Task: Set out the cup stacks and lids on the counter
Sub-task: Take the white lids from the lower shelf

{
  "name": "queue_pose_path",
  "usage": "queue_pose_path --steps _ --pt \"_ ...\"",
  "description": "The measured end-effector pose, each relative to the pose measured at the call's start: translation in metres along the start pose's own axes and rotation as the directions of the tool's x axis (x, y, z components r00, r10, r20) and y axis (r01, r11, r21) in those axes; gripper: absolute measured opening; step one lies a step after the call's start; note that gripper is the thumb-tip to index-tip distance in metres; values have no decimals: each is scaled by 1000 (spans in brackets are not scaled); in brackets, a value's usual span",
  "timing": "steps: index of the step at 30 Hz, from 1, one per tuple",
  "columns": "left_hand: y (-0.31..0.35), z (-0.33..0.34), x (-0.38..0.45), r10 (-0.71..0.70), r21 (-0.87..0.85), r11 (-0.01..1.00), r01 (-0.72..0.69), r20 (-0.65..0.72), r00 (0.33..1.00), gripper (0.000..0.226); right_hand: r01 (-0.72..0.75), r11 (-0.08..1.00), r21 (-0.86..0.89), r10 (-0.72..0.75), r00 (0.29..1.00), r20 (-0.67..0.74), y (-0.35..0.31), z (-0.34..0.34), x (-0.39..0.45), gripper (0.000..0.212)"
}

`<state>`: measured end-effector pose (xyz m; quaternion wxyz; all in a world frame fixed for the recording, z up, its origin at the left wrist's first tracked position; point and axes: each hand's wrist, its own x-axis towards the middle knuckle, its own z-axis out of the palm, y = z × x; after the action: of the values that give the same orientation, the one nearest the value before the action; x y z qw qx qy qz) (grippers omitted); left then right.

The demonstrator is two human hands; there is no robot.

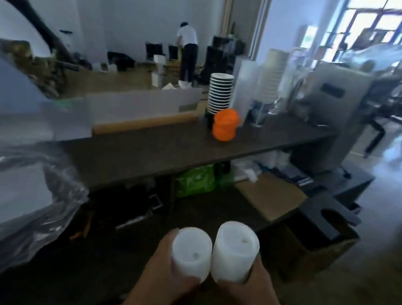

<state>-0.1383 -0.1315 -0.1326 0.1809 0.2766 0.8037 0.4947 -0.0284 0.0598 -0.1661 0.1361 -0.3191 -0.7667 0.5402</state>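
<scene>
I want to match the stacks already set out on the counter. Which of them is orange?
The short stack nearest the front edge of the counter. The black-and-white stack behind it and the taller pale stacks to its right are not orange.

Two white lid stacks, held side by side and touching, ends toward the camera: left lid stack (192, 253), right lid stack (235, 251). On the dark counter (145, 151): black-and-white ribbed cup stack (220, 93), upright; taller pale cup stack (272, 78) further right, blurred.
</scene>
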Motion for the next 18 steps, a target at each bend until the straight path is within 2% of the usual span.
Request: queue_pose_path --steps 2,4,9,12,16,18 --pt "34 18 29 108 40 993 -109 19 994 97 161 987 22 -160 986 -45 -16 -42 17 99" --pt "66 40 66 165 88 982 -168 31 986 105 242 970 24 -237 963 -125 -24 -86 41 109" --pt "146 96 184 329 171 931 -323 -7 944 102 348 937 -19 -345 918 -197 -55 -180 147 103" --pt "177 130 260 331 180 932 -316 -66 941 106 332 942 -56 -336 919 -207 -51 -230 228 106" --pt "217 180 366 291 189 948 -255 -194 937 98 328 940 -90 -340 923 -183 -59 -289 335 81" --pt "231 197 406 270 192 954 -229 -225 936 92 311 942 -127 -328 934 -144 -65 -309 378 84"
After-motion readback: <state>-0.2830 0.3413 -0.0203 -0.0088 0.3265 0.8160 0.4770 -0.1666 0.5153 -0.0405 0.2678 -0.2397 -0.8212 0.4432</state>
